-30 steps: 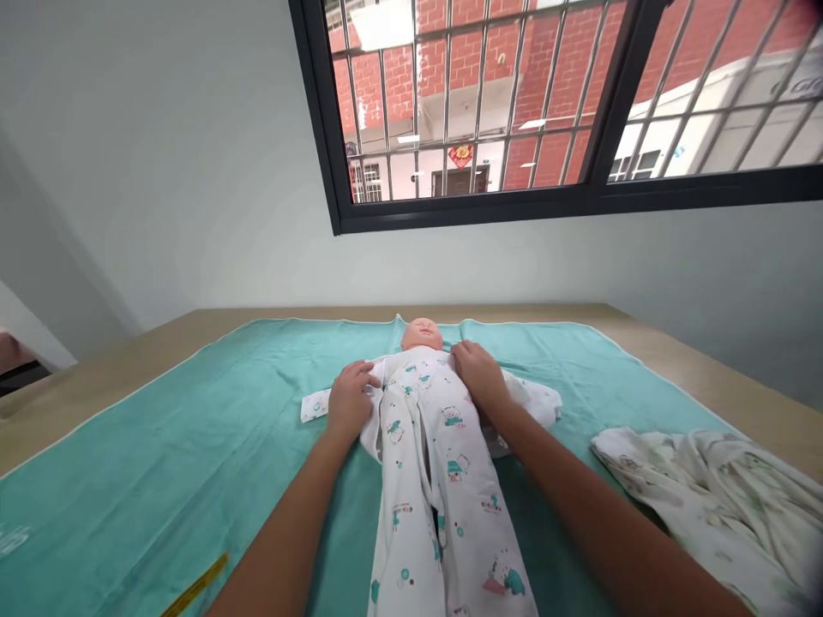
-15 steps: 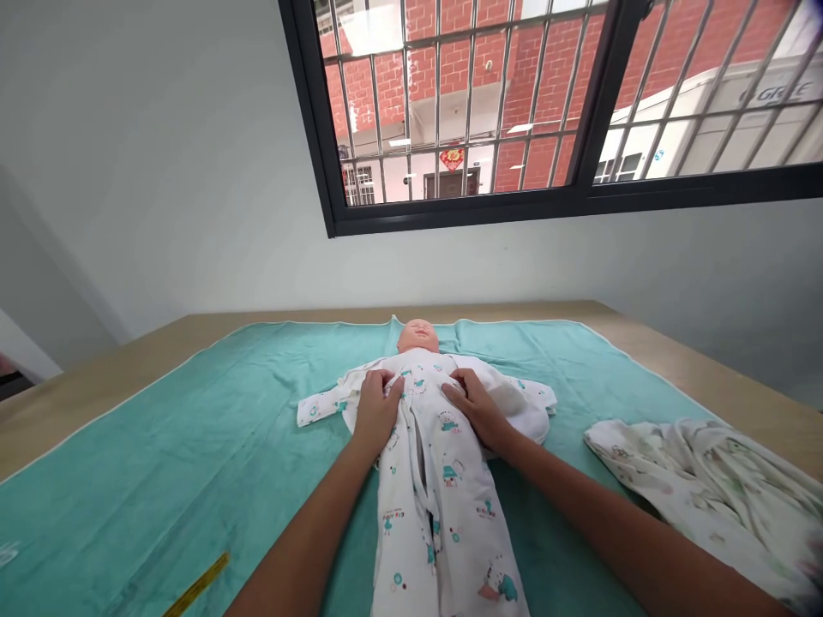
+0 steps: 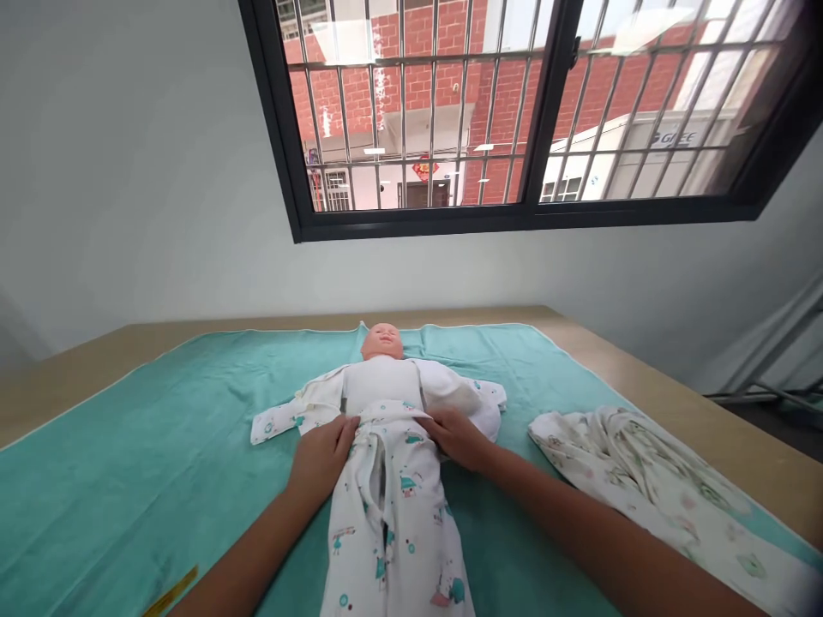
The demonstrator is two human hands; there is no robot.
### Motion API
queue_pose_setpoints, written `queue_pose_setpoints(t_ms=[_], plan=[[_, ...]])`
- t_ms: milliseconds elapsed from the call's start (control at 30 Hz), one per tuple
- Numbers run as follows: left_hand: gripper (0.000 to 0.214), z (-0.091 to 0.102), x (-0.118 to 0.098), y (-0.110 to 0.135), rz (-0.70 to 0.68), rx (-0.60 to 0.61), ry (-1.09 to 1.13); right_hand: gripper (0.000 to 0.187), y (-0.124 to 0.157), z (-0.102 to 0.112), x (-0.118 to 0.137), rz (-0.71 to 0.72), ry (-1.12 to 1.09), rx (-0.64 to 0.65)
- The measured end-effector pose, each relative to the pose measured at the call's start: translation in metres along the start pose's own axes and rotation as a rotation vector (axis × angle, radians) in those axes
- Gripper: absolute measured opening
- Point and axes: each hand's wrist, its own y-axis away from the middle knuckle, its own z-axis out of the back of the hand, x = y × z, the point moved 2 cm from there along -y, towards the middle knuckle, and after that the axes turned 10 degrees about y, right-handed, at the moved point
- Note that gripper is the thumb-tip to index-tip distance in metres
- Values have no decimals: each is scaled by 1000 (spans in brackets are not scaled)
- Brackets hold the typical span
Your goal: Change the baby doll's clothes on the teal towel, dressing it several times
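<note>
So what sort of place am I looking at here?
Possibly an infant-care practice room, judging by the baby doll, the printed garment over its lower body and the teal cloth spread beneath.

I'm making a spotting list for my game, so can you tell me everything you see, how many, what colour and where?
Table: 1, light brown, middle
Cloth: 1, teal, spread on table
Doll: 1, pink head, lying on cloth
Printed clothing: pieces unclear, white with teal pictures, on and beside doll
Rumpled fabric: 1, cream, right
Strip: 1, yellow, bottom left
Wall: 1, grey, behind table
Window: 1, black frame, in wall
Bars: many, silver, across window
Brick building: 1, red, outside
Door: 1, dark, outside
Decoration: 1, red and yellow, above door
Metal frame: 1, grey, far right
Forearms: 2, bare, bottom
Left hand: 1, bare, on clothing's left edge
Right hand: 1, bare, on clothing's right edge
</note>
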Motion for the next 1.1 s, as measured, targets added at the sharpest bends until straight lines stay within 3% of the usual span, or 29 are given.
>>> queue_pose_setpoints(t_ms=[133,200,300,367,433,500,700,833,933,1100], plan=[[40,9,5,14,-30,125,151,47,28,19,6,38,-123,221],[37,14,9,24,-51,217,275,68,40,26,11,88,-137,341],[66,16,17,41,-69,339,450,111,51,27,13,102,-33,397],[83,15,21,50,-41,387,519,117,53,21,14,76,33,365],[88,13,23,55,15,396,518,107,51,13,14,55,84,292],[84,12,21,56,63,380,472,84,47,6,14,49,140,190],[54,15,8,53,60,343,353,16,35,-1,11,133,196,2],[26,14,4,62,-47,332,197,12,44,-2,12,233,180,-1],[29,12,1,67,-127,312,179,19,49,-4,12,216,137,14],[27,21,-5,62,-108,318,191,17,48,6,17,208,-28,127]])
